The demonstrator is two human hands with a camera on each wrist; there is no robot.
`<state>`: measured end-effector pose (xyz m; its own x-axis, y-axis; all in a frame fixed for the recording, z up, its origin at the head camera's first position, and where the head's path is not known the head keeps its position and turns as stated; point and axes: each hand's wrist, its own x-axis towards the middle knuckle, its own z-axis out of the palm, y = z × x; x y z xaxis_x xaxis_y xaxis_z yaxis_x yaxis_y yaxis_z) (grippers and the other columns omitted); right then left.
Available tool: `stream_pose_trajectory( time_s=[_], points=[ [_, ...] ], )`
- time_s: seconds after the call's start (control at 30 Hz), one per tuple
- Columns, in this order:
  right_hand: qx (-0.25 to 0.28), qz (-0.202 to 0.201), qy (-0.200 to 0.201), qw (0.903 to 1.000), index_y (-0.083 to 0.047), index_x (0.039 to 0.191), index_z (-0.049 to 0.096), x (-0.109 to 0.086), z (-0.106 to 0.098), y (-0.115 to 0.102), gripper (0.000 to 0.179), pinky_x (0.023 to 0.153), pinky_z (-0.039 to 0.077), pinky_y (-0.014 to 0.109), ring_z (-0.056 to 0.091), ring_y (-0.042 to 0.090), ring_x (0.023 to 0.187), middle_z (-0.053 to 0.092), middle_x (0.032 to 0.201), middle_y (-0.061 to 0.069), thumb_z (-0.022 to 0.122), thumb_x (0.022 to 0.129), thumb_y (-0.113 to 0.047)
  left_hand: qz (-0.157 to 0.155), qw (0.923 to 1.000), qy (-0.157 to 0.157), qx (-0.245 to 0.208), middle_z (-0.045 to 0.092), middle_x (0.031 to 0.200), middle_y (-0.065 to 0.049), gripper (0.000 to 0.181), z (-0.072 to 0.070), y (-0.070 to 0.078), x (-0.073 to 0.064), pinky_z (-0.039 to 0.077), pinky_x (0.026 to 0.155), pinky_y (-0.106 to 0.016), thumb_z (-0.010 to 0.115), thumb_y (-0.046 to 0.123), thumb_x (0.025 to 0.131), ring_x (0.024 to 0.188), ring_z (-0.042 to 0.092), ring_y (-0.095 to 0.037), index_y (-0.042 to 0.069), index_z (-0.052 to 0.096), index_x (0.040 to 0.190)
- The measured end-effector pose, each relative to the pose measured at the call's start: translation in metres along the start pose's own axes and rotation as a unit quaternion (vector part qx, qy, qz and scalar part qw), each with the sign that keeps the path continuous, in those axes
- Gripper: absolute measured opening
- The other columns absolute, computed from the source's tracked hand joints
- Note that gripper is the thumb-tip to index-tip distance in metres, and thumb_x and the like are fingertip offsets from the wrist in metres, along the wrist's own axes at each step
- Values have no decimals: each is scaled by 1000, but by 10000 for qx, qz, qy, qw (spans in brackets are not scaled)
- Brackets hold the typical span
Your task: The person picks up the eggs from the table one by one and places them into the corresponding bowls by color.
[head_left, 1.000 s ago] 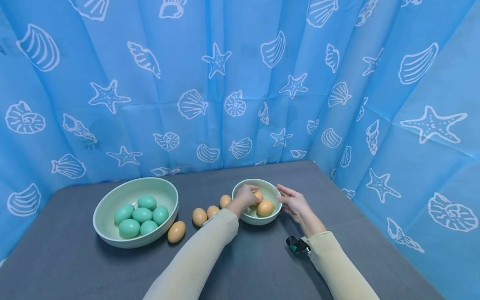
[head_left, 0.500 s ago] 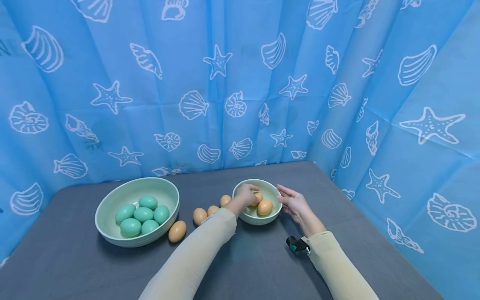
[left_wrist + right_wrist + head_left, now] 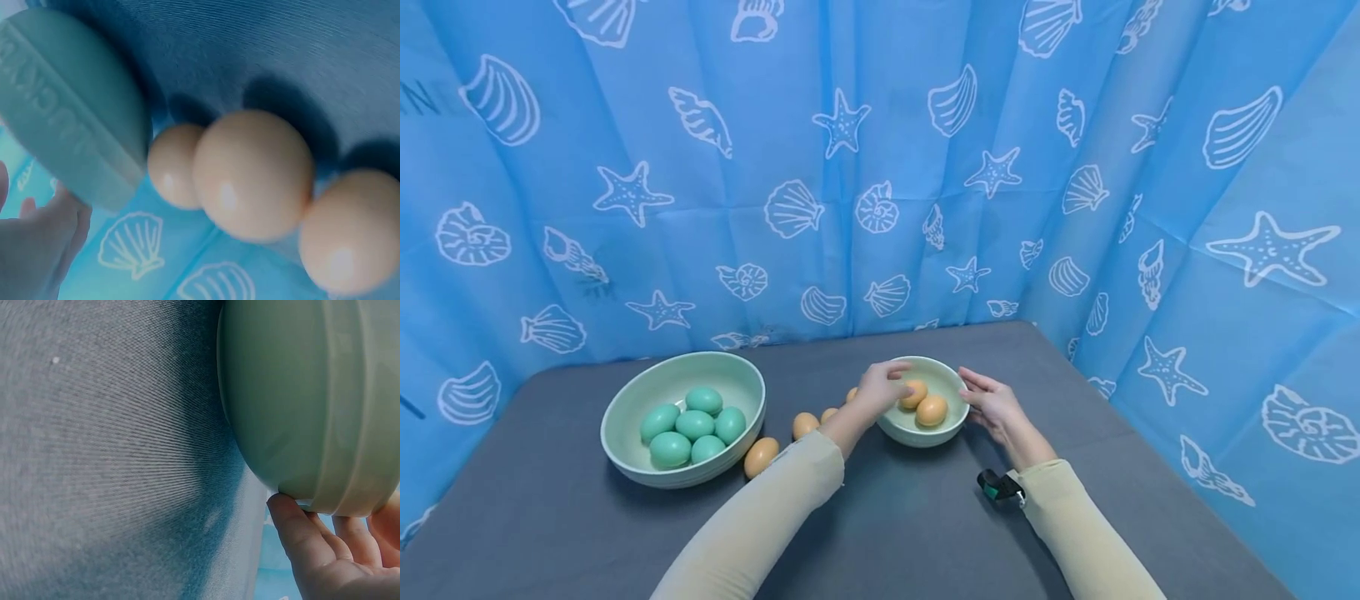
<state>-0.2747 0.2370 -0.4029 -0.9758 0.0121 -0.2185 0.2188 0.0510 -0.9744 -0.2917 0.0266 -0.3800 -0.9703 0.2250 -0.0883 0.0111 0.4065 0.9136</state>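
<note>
Two hands at the small bowl, brown eggs inside.

So the left hand [image 3: 872, 392] was over the small bowl's [image 3: 917, 436] left rim, fingers loosely apart and pinching nothing, thumb right near one of the two brown eggs [image 3: 932, 411] in there. The right hand [image 3: 996, 408] had its fingers spread, tips touching the opposite side. That bowl sat toward the tabletop's [image 3: 887, 533] far right corner. Loose brown eggs [image 3: 253, 175] ran leftward to a big bowl [image 3: 718, 375] of six green eggs [image 3: 695, 424] near the far left corner, with a seashell curtain [image 3: 895, 125] behind the back edge.
</note>
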Motion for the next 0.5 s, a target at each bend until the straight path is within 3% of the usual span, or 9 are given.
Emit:
stream_pose_trajectory(
  time_s=[0.13, 0.27, 0.5],
  points=[
    [-53, 53, -2, 10000, -3, 156, 30, -1, 0, -1, 56, 114, 39, 53, 36, 39, 143, 28, 160, 20, 49, 103, 0, 126, 9996, -29, -258, 61, 138, -19, 43, -13, 3, -16, 50, 106, -45, 68, 6, 94, 130, 55, -35, 7, 62, 137],
    [-108, 68, -33, 9999, -4, 157, 29, -2, 1, -2, 56, 115, 37, 55, 35, 39, 144, 27, 160, 21, 48, 104, -1, 257, 9986, 10, -452, 58, 140, -21, 45, -25, 5, -32, 52, 103, -45, 67, 5, 96, 129, 55, -36, 5, 58, 140],
    [-139, -1, -80, 9999, -3, 156, 29, -2, 2, -2, 56, 114, 39, 53, 35, 38, 143, 27, 160, 20, 48, 104, -1, 441, 9984, 105, -334, 59, 138, -23, 45, -40, 5, -53, 56, 97, -43, 67, 5, 96, 126, 57, -38, 4, 58, 140]
  ],
)
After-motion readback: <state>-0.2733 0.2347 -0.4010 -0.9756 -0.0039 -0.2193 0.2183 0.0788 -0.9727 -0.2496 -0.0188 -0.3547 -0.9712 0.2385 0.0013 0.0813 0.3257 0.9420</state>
